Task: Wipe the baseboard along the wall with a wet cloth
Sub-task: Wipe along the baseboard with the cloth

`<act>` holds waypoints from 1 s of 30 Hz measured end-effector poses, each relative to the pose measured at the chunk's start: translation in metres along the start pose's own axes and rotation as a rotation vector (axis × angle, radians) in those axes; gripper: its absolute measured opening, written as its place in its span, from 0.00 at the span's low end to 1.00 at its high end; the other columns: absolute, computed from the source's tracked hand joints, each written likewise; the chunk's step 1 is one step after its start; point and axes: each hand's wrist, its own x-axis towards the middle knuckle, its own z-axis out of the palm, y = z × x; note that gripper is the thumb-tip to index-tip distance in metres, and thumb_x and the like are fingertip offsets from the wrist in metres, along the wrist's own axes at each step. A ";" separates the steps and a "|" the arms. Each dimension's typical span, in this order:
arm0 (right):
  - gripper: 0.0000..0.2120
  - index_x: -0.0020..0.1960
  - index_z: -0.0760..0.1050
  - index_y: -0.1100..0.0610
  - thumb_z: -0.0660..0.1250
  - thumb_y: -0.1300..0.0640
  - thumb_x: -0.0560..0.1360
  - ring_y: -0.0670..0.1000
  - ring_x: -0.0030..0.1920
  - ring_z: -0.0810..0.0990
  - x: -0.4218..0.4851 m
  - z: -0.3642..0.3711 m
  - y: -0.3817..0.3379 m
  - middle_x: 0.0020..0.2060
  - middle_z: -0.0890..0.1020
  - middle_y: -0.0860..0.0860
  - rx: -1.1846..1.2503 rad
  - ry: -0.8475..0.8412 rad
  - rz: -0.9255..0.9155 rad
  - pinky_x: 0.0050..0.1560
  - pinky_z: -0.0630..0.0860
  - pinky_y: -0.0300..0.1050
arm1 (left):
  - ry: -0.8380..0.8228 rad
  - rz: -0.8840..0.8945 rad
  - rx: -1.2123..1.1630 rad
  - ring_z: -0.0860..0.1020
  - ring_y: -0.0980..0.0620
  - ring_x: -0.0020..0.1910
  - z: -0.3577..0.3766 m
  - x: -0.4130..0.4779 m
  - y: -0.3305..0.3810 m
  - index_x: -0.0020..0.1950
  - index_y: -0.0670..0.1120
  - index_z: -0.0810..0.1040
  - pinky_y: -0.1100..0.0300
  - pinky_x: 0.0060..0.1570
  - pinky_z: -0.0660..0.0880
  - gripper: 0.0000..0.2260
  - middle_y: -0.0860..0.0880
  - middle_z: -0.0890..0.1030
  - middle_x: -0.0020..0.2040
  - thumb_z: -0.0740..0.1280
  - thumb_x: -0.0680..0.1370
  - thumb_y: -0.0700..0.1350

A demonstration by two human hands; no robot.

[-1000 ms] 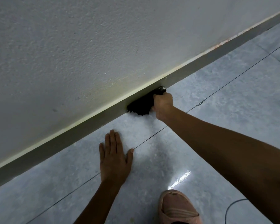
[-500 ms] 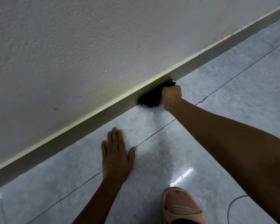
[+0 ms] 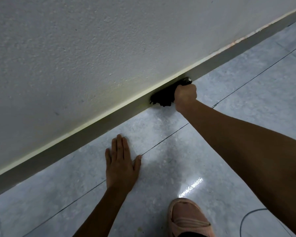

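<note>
A grey baseboard [image 3: 92, 132] runs diagonally from lower left to upper right under a white textured wall [image 3: 109, 48]. My right hand [image 3: 184, 94] is closed around a black cloth [image 3: 164, 97] and presses it against the baseboard. A bunched end of the cloth sticks out above my fist. My left hand [image 3: 120, 164] lies flat on the floor with fingers spread, a little short of the baseboard and left of the cloth.
Grey floor tiles [image 3: 237, 103] with dark grout lines spread below the wall, with a shiny glare patch [image 3: 191, 187]. My foot in a pink shoe [image 3: 188, 219] is at the bottom. A thin cable [image 3: 246, 218] curves at the lower right.
My right hand has slid the cloth along the baseboard toward the upper right. My left hand has stayed planted on the floor.
</note>
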 end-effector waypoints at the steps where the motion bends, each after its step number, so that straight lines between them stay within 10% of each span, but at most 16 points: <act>1: 0.13 0.59 0.73 0.63 0.57 0.65 0.77 0.55 0.48 0.77 -0.002 0.000 0.001 0.47 0.76 0.55 0.004 -0.042 0.043 0.47 0.76 0.46 | 0.002 -0.001 -0.002 0.47 0.45 0.75 0.000 0.000 0.000 0.76 0.40 0.45 0.47 0.72 0.47 0.37 0.41 0.49 0.77 0.36 0.76 0.66; 5: 0.14 0.59 0.73 0.61 0.56 0.68 0.77 0.55 0.52 0.78 -0.006 -0.002 -0.008 0.51 0.78 0.55 0.053 -0.202 0.187 0.54 0.78 0.50 | 0.005 -0.002 0.003 0.46 0.45 0.75 0.002 0.000 -0.002 0.76 0.41 0.44 0.48 0.72 0.45 0.37 0.42 0.48 0.77 0.37 0.76 0.65; 8: 0.11 0.57 0.72 0.63 0.56 0.70 0.78 0.53 0.45 0.79 -0.006 -0.010 -0.029 0.48 0.77 0.56 0.077 -0.267 0.169 0.42 0.79 0.42 | -0.003 -0.006 0.005 0.44 0.46 0.75 0.002 -0.001 -0.002 0.76 0.41 0.43 0.48 0.72 0.44 0.37 0.42 0.46 0.77 0.36 0.76 0.66; 15: 0.11 0.56 0.75 0.62 0.57 0.62 0.78 0.54 0.48 0.79 0.010 -0.010 -0.031 0.50 0.79 0.57 0.094 0.045 -0.042 0.46 0.78 0.45 | -0.022 -0.002 -0.012 0.41 0.47 0.75 -0.002 0.000 -0.001 0.76 0.42 0.40 0.50 0.72 0.40 0.39 0.43 0.44 0.77 0.30 0.73 0.67; 23: 0.15 0.62 0.71 0.64 0.55 0.62 0.78 0.60 0.59 0.75 -0.024 0.032 0.021 0.58 0.77 0.60 -0.079 -0.005 0.002 0.61 0.72 0.54 | -0.001 -0.007 -0.010 0.45 0.46 0.75 0.002 0.001 -0.002 0.75 0.42 0.41 0.49 0.71 0.43 0.36 0.43 0.45 0.76 0.35 0.75 0.66; 30: 0.12 0.55 0.72 0.61 0.57 0.68 0.73 0.55 0.42 0.76 -0.034 0.037 0.029 0.48 0.78 0.58 -0.010 -0.144 0.027 0.35 0.75 0.43 | -0.009 -0.009 -0.041 0.40 0.47 0.75 0.000 -0.001 -0.001 0.74 0.44 0.37 0.51 0.71 0.38 0.35 0.45 0.41 0.76 0.39 0.75 0.64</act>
